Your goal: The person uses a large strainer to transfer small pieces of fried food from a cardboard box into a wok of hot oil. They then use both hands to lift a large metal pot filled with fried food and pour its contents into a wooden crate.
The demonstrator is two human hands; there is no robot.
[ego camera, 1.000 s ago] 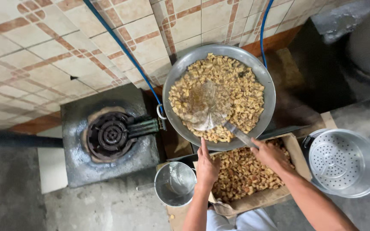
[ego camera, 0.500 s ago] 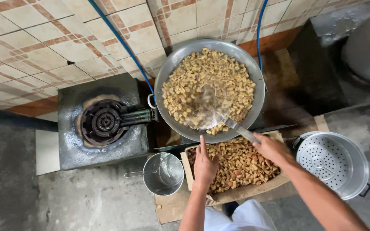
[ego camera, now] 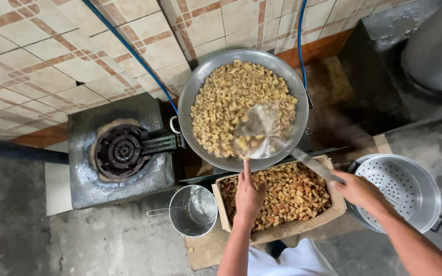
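Observation:
A wide metal wok [ego camera: 197,89] holds many golden fried pieces [ego camera: 231,97]. My right hand [ego camera: 356,190] grips the long handle of a wire skimmer [ego camera: 260,134], whose blurred basket lies in the wok's near side among the pieces. My left hand [ego camera: 248,195] reaches to the wok's near rim, fingers straight, just above a cardboard box [ego camera: 282,230] filled with browner fried pieces [ego camera: 287,191]. The box stands on the floor directly below the wok.
A black gas burner [ego camera: 120,151] sits in a concrete stand left of the wok. A small metal pot with a ladle [ego camera: 193,210] is beside the box. A perforated metal steamer pot [ego camera: 397,190] stands at right. Blue hoses run up the tiled wall [ego camera: 52,56].
The skimmer has swung from the wok's middle toward its near right side. My view has shifted, so the wok and box sit a little further right.

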